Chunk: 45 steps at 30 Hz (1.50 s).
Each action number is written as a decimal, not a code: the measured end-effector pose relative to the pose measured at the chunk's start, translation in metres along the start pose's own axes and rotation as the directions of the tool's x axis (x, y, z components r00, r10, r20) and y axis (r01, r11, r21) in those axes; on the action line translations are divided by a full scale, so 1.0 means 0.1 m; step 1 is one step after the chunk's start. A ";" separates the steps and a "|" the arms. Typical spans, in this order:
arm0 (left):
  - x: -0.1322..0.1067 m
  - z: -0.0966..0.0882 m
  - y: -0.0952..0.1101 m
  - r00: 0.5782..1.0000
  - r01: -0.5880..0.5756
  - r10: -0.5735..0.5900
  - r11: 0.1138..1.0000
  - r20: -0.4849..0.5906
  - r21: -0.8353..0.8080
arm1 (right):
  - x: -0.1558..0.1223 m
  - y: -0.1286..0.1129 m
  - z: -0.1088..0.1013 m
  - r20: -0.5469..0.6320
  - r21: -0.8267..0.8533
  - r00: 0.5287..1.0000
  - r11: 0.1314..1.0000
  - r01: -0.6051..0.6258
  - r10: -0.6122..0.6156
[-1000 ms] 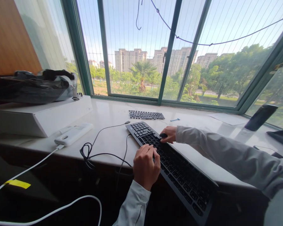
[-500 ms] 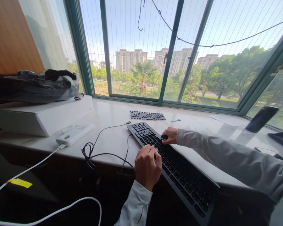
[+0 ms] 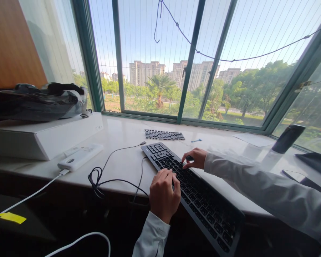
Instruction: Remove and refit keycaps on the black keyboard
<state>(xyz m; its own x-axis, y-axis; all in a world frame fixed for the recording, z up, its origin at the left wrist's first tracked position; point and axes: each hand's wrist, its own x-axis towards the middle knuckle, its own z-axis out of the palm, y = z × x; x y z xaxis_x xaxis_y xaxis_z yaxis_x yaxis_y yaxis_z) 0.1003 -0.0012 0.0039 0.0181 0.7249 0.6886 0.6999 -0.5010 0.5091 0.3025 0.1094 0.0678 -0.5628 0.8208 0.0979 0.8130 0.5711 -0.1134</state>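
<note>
A black keyboard (image 3: 203, 201) lies slantwise over the front edge of the white sill. My left hand (image 3: 164, 194) rests on its near side, fingers curled down onto the keys and gripping the edge. My right hand (image 3: 194, 158) sits at the keyboard's far edge, thumb and fingers pinched on a small black object (image 3: 188, 157) held against the keys. A flat set of loose black keycaps (image 3: 164, 135) lies farther back near the window, with a small blue tool (image 3: 196, 140) to its right.
The keyboard's black cable (image 3: 107, 178) loops left of it. A white power bank (image 3: 80, 157) with a white lead, a white box (image 3: 45, 137) and a grey bag (image 3: 37, 101) are at the left. A black cylinder (image 3: 288, 138) and paper (image 3: 250, 139) are at the right.
My right hand has slid a little nearer along the keyboard's far edge, still pinching the small black object. My left hand has stayed in place; the view has shifted slightly.
</note>
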 end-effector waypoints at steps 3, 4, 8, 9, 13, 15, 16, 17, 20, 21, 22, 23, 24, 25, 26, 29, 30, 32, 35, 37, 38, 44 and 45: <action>0.00 0.00 0.00 1.000 0.000 0.000 1.000 0.003 -0.001 | 0.03 0.01 0.02 -0.022 0.097 0.999 0.995 -0.035 0.037; 0.00 0.00 0.01 1.000 0.001 -0.001 1.000 0.002 -0.002 | 0.04 0.02 0.03 -0.024 0.128 0.999 0.991 -0.039 0.043; -0.01 -0.01 0.01 1.000 0.003 -0.003 1.000 0.000 -0.003 | 0.03 0.04 0.08 0.009 0.121 1.000 0.993 -0.014 0.013; -0.01 -0.01 0.01 1.000 0.003 -0.003 1.000 0.001 -0.003 | 0.02 0.04 0.09 0.022 0.067 1.000 0.998 -0.008 0.006; -0.01 0.00 0.01 1.000 -0.003 0.003 1.000 -0.001 -0.008 | -0.03 -0.02 0.15 0.063 -0.172 0.998 0.985 -0.013 0.025; -0.01 0.00 0.01 1.000 -0.005 0.005 1.000 -0.008 -0.010 | -0.04 -0.05 0.17 0.063 -0.210 0.998 0.978 -0.001 0.014; -0.01 0.00 0.02 1.000 -0.006 0.006 1.000 -0.009 -0.012 | -0.05 -0.06 0.17 0.055 -0.213 0.998 0.977 0.013 -0.001; -0.01 0.00 0.02 1.000 -0.006 0.006 1.000 -0.010 -0.013 | -0.06 -0.06 0.17 0.043 -0.210 0.999 0.977 0.027 -0.019; 0.00 -0.01 0.03 1.000 -0.005 0.005 1.000 -0.009 -0.012 | -0.10 -0.04 0.14 -0.007 -0.166 0.998 0.984 0.059 -0.061; 0.00 -0.02 0.03 1.000 -0.004 0.004 1.000 -0.009 -0.010 | -0.11 -0.02 0.12 -0.022 -0.142 0.997 0.988 0.067 -0.071; 0.00 -0.02 0.03 1.000 -0.004 0.004 1.000 -0.010 -0.009 | -0.13 0.00 0.11 -0.033 -0.117 0.996 0.990 0.077 -0.081; 0.00 -0.02 0.03 1.000 -0.005 0.005 1.000 -0.011 -0.007 | -0.14 0.02 0.09 -0.041 -0.092 0.995 0.992 0.087 -0.091; 0.00 -0.02 0.03 1.000 -0.006 0.006 1.000 -0.011 -0.006 | -0.15 0.04 0.08 -0.046 -0.067 0.994 0.993 0.097 -0.100; 0.00 -0.02 0.03 1.000 -0.007 0.007 1.000 -0.011 -0.005 | -0.15 0.06 0.07 -0.050 -0.043 0.993 0.994 0.105 -0.107; 0.00 -0.02 0.03 1.000 -0.008 0.007 1.000 -0.011 -0.006 | -0.15 0.08 0.06 -0.050 -0.019 0.992 0.993 0.113 -0.113; 0.00 -0.02 0.02 1.000 -0.006 0.006 1.000 -0.006 -0.007 | -0.12 0.11 0.04 -0.037 0.040 0.992 0.992 0.121 -0.120; 0.00 -0.02 0.02 1.000 -0.004 0.004 1.000 -0.003 -0.006 | -0.10 0.11 0.04 -0.030 0.054 0.992 0.991 0.120 -0.119; -0.01 -0.02 0.02 1.000 -0.001 0.001 1.000 0.005 -0.003 | -0.06 0.11 0.02 -0.014 0.067 0.992 0.990 0.123 -0.122; -0.01 -0.02 0.02 1.000 -0.001 0.001 1.000 0.015 -0.003 | -0.01 0.09 -0.02 0.026 0.052 0.986 0.985 0.162 -0.164; -0.01 -0.02 0.02 1.000 -0.001 0.001 1.000 0.015 0.000 | 0.00 0.09 -0.05 0.046 0.041 0.978 0.978 0.203 -0.205; -0.01 -0.02 0.02 1.000 -0.002 0.002 1.000 0.013 0.003 | 0.00 0.09 -0.06 0.051 0.037 0.973 0.974 0.222 -0.224; -0.01 -0.02 0.02 1.000 -0.007 0.007 1.000 0.004 0.001 | -0.01 0.09 -0.07 0.051 -0.028 0.961 0.961 0.274 -0.273; -0.01 -0.02 0.02 1.000 -0.008 0.008 1.000 0.001 -0.001 | 0.00 0.09 -0.07 0.055 -0.048 0.961 0.961 0.274 -0.271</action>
<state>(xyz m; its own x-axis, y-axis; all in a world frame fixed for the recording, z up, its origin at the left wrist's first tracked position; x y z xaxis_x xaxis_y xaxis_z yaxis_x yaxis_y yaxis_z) 0.1007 -0.0037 0.0053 0.0246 0.7215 0.6920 0.6989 -0.5073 0.5041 0.3109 0.1147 0.0738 -0.7694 0.6348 0.0707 0.6341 0.7725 -0.0347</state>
